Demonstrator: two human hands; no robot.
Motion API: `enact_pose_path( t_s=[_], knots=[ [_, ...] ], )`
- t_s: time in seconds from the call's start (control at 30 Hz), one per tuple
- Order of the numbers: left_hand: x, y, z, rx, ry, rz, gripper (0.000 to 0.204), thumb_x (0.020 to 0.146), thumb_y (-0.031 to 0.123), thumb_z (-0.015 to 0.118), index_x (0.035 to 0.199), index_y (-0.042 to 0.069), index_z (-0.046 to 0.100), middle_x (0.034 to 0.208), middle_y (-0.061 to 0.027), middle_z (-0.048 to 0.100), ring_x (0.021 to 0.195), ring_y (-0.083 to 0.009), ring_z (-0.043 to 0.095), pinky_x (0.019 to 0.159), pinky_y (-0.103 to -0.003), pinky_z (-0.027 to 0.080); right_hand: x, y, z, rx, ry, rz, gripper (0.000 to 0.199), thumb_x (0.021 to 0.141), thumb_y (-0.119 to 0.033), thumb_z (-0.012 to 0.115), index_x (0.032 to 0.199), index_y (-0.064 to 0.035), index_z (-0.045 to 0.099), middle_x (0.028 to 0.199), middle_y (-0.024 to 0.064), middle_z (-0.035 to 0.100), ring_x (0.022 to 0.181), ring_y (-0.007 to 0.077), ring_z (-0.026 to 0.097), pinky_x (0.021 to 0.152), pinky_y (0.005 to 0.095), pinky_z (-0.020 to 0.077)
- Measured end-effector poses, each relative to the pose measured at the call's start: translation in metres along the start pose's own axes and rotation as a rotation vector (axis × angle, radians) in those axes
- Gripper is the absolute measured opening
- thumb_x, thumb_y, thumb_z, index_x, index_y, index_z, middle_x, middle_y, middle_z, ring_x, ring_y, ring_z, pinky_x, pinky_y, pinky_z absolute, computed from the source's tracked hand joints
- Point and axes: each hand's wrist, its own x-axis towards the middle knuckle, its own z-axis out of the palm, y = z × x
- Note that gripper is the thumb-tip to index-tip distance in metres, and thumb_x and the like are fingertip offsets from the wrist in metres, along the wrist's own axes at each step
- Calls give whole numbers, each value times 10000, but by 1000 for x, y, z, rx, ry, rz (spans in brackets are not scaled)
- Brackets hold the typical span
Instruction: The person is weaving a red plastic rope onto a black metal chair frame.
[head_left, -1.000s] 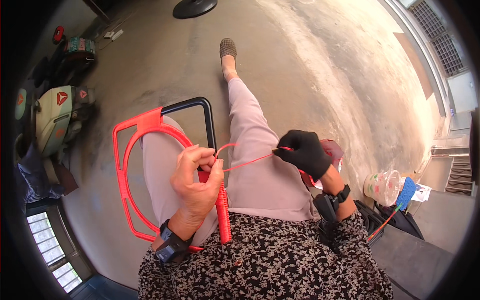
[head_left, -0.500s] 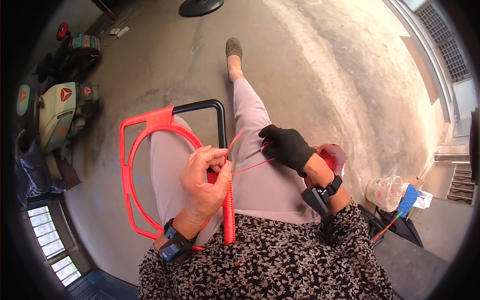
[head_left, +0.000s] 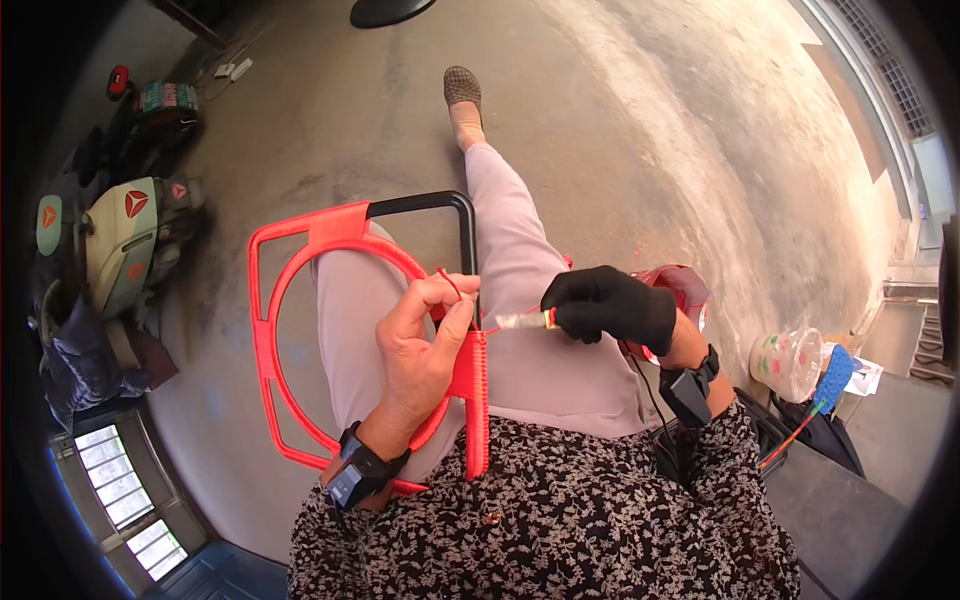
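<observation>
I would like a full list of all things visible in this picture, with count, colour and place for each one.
frame: one, metal, mostly wrapped in red cord with a bare black corner, resting on the lap.
red cord: one strand, stretched between the two hands.
small pale tool: one, whitish, pinched in the right hand.
red spool or bundle: one, behind the right hand; kind unclear.
clear plastic bag: one, with coloured contents, on the floor at right.
blue item: one, beside the bag.
scooter: one, pale green, parked at left.
shoe: one, brown, on the outstretched foot.
concrete floor: grey.
left hand: bare, gripping the frame, wrist device.
right hand: black glove, wrist device.
</observation>
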Motion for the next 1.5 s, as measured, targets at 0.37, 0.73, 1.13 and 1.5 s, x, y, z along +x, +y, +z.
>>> enact_pose_path(
  t_s=[0.37,0.73,1.13,1.5],
  knots=[
    [-1,-4,21,17,23,122,45,902,24,541,880,-1,511,1139,-164,576,1046,-214,551,945,-345,411,19,9,18,-169,-111,-98,208,899,-233,564,847,-40,621,629,-2,570,577,67,518,541,246,418],
    [-2,-1,20,228,7,202,68,891,40,541,850,2,502,1102,-169,595,1017,-228,564,921,-352,422,21,2,24,-117,-25,96,233,894,-296,562,863,-81,644,579,-30,535,476,38,439,429,216,339],
    [-2,3,15,356,20,343,54,876,49,510,850,2,503,1145,-241,593,1084,-320,562,1009,-442,354,20,30,4,-226,511,-144,204,894,-244,565,829,-68,643,627,-15,542,549,62,492,475,225,390],
    [0,14,4,577,199,338,328,789,61,640,1096,-2,544,1276,-204,493,1085,-290,562,975,-340,401,11,104,-82,204,1027,-380,152,871,-131,605,963,-11,589,743,60,607,661,118,592,593,264,489]
  ],
)
